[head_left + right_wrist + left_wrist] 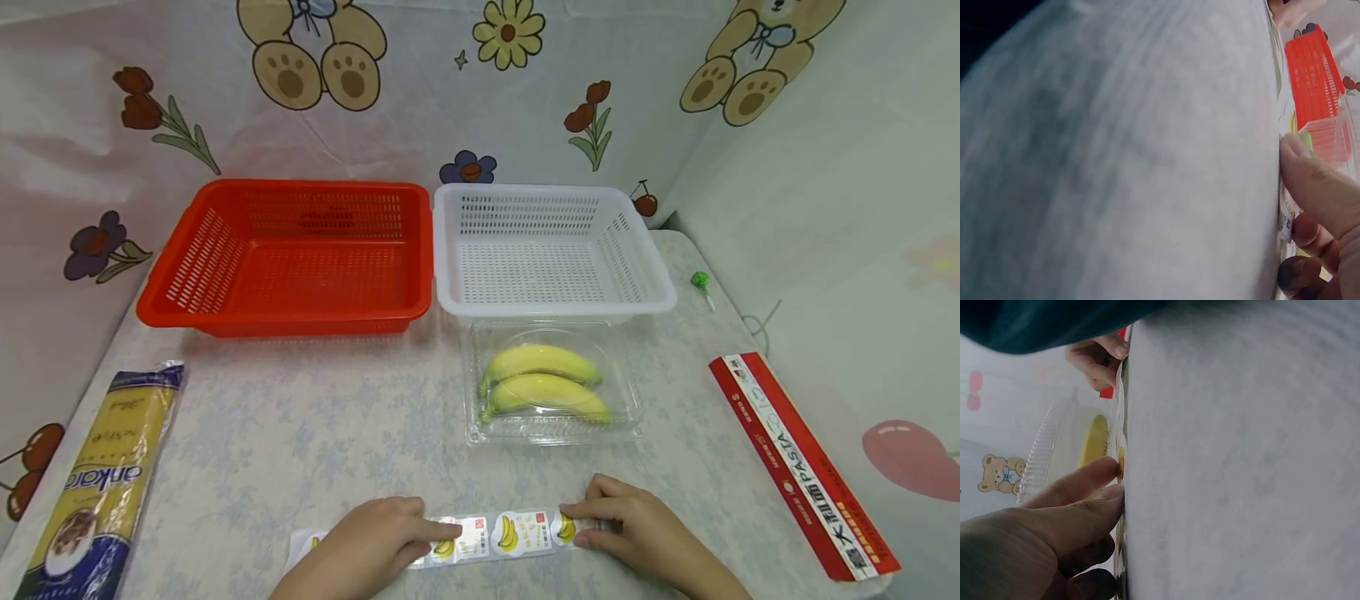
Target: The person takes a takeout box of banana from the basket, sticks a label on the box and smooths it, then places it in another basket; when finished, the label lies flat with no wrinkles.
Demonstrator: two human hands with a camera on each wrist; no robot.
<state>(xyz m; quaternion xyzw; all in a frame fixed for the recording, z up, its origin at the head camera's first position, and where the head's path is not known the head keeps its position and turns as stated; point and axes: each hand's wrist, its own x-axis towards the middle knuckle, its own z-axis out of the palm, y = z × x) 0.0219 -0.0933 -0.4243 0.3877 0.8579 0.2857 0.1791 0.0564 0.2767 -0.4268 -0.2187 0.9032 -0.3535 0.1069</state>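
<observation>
A strip of banana stickers (521,533) lies along the front of the table, each label printed with yellow bananas. My left hand (378,533) holds the strip left of its middle, index finger and thumb close together on it; the hand covers part of the strip. At the right end, my right hand (637,529) pinches the strip between thumb and fingers. Behind the strip sits a clear plastic box (551,433), its lid down, with two yellow-green bananas (543,392) inside. In the right wrist view the right thumb (1316,181) rests at the strip's edge.
At the back, a red basket (322,321) and a white basket (555,308) stand side by side. A yellow-and-blue pasta packet (97,492) lies at the left, a red pasta box (806,471) at the right. A green lollipop (701,283) is near the right edge.
</observation>
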